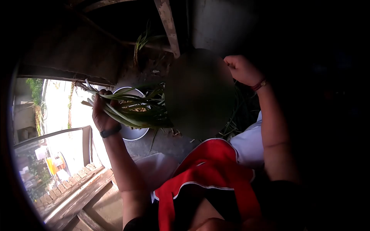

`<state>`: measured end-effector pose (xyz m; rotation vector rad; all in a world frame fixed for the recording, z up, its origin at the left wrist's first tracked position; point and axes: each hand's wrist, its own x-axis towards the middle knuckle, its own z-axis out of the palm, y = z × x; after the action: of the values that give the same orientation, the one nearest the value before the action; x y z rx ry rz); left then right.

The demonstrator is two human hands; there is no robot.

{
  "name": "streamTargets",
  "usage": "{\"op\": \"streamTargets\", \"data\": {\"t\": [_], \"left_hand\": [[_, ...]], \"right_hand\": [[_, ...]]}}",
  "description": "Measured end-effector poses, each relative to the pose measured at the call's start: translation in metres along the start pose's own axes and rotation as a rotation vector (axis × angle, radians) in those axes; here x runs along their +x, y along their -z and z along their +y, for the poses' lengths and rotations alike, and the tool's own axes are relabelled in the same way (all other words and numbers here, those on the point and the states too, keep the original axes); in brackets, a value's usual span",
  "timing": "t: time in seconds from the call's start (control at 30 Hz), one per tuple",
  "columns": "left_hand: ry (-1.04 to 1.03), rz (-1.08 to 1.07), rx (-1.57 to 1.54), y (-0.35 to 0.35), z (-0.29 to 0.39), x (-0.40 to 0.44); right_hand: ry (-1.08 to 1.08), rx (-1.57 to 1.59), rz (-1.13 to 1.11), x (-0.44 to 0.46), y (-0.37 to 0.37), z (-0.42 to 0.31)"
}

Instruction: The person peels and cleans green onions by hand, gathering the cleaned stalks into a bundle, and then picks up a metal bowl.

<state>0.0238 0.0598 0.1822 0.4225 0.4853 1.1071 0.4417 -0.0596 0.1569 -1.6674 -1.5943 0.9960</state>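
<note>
A bunch of long green stalks with pale ends (127,109) is in my left hand (104,113), whose fingers wrap round it near the pale ends. The leaves stretch to the right and pass behind a dark blurred patch. Beneath the bunch sits a white basin (135,134) with small pale pieces in it. My right hand (243,70) is closed at the upper right edge of the blurred patch; what its fingers hold, if anything, is hidden. More green leaves (235,125) lie below and to the right of the patch.
Another leafy green plant (139,44) stands near a wooden post (169,27) at the back. A red apron (210,161) covers my lap. At the left is a bright opening with a wooden frame (83,192). The right side is dark.
</note>
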Motion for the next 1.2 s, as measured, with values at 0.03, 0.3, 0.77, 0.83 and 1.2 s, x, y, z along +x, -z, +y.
{"op": "streamTargets", "data": {"t": [0.03,0.3,0.77,0.83,1.2], "left_hand": [[-0.011,-0.009,-0.012,-0.002,-0.002,0.0],[0.046,-0.086,0.034,-0.012,-0.009,-0.01],[0.314,0.054,0.738,-0.043,-0.11,-0.035],[0.295,0.003,0.704,-0.038,-0.114,-0.038],[0.244,-0.106,0.953,-0.036,-0.124,-0.048]], "right_hand": [[-0.016,-0.016,0.028,-0.001,-0.002,-0.002],[-0.131,-0.544,-0.06,-0.011,-0.011,-0.006],[0.183,0.413,-0.032,-0.004,-0.117,-0.093],[0.176,0.38,0.018,-0.003,-0.124,-0.094],[0.354,-0.096,0.28,0.01,-0.133,-0.087]]}}
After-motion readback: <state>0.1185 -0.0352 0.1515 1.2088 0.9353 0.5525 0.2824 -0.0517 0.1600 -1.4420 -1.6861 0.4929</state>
